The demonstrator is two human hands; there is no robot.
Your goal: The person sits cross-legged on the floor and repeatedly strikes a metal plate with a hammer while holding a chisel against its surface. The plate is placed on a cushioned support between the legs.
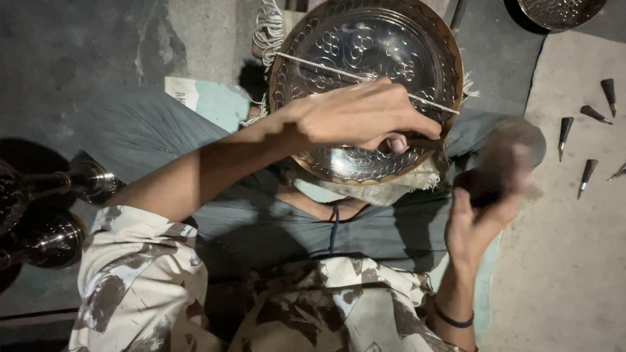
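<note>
The engraved metal plate (365, 58) lies tilted on my lap, propped on a pale cloth (385, 189) over my knees, with a thin string (313, 65) stretched across its face. I judge it stiff and fairly heavy for its thinness, with a slick polished surface that would slide under the fingers; the raised rim is the safest place to take it, and the engraved face could mar if it were knocked.

My left hand (358, 117) reaches across my body, wrist bent down, fingers closed around a dark punch (420, 141) whose tip meets the plate near its lower right edge. My right hand (479, 218) is raised beside my knee, palm up, gripping a dark mallet (502, 160), blurred. More pointed punches (590, 140) lie scattered on the floor (574, 261), well apart.
</note>
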